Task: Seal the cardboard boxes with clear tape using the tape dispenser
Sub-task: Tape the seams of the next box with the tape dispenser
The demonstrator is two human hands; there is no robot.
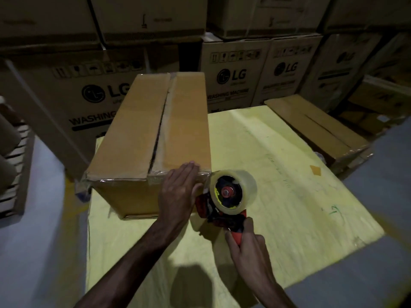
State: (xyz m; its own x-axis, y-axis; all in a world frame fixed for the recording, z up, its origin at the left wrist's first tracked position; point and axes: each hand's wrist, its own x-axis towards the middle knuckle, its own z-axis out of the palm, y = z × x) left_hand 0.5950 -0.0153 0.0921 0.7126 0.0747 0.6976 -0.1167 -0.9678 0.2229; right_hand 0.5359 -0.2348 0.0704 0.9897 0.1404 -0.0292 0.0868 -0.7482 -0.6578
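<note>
Left hand: flat, pressing my box;
Right hand: I grip the tape dispenser;
Done: near edge looks taped;
To do: middle gap looks open

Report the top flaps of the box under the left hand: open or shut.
Shut: both flaps of the box lie flat, meeting at a narrow dark seam. Whether tape covers it, cannot tell.

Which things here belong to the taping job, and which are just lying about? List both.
In the job: cardboard box, pressed by left hand; tape dispenser with clear tape roll, gripped by right hand; second box at right, maybe next.
Lying about: stacked LG cartons; yellow sheet.
</note>
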